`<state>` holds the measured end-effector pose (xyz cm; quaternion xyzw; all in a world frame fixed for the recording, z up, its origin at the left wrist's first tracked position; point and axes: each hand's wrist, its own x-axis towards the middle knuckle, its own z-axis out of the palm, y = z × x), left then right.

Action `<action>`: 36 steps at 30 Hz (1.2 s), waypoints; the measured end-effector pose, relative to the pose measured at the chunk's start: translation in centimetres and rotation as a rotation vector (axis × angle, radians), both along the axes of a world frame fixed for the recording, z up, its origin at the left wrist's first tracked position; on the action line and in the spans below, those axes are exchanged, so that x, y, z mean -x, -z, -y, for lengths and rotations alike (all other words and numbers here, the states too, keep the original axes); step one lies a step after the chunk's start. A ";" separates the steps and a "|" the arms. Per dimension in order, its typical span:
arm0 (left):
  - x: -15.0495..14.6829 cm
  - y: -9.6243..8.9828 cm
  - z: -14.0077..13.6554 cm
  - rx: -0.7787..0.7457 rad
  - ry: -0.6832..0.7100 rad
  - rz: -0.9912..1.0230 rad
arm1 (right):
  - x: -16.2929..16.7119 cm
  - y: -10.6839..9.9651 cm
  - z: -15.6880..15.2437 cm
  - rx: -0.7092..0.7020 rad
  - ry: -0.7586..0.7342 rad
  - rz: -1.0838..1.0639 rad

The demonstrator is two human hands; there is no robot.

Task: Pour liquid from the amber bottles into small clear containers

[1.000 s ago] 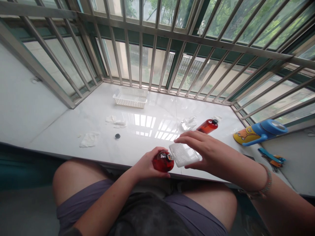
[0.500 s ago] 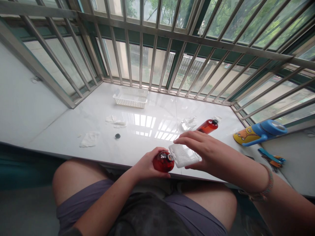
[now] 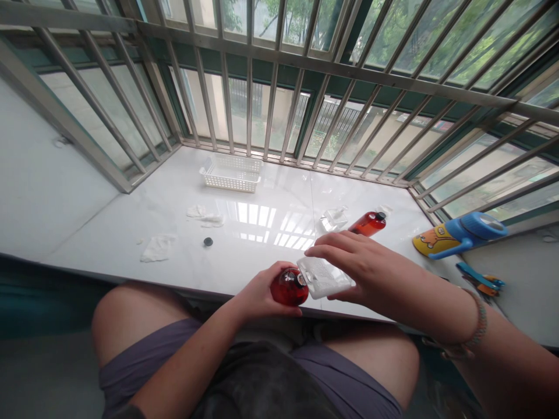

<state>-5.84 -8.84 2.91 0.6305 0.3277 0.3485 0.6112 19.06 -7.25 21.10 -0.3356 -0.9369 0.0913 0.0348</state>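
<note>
My left hand [image 3: 262, 294] is wrapped round a red-amber bottle [image 3: 288, 291] near the front edge of the white ledge; its cap is off. In my right hand [image 3: 345, 259] is a clear, flat-sided bottle [image 3: 323, 279], tilted so that its neck end meets the mouth of the red bottle. Whether liquid runs between them I cannot tell. A small dark cap [image 3: 208, 241] lies on the ledge to the left. Beyond my right hand a second red-amber bottle [image 3: 369, 223] with a black cap lies or leans, its lower part hidden by the hand.
A white perforated basket [image 3: 231, 180] stands by the window bars. Crumpled tissues [image 3: 158, 248] lie at left. Behind my right hand is a clear container [image 3: 334, 219]. On the right are a blue-and-yellow water bottle [image 3: 460, 233] and a blue-and-orange tool-like item [image 3: 483, 280].
The clear bottle in my right hand has tipped slightly and shifted a little to the left. My left hand and the red bottle have hardly moved.
</note>
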 end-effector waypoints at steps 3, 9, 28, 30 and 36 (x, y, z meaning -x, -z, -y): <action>0.0 -0.1 0.0 -0.002 0.000 0.008 | 0.1 -0.1 0.0 0.001 -0.005 0.009; -0.2 0.1 0.0 -0.006 0.000 0.012 | 0.3 -0.4 0.0 0.000 -0.011 0.018; -0.2 0.0 -0.1 0.022 0.008 -0.005 | 0.7 -0.8 -0.2 0.014 -0.021 0.032; -0.2 0.0 -0.1 0.014 0.006 -0.008 | 0.6 -0.8 -0.1 0.028 -0.015 0.029; 0.2 -0.1 -0.2 -0.006 -0.030 -0.010 | -0.3 1.1 0.1 0.111 0.105 -0.131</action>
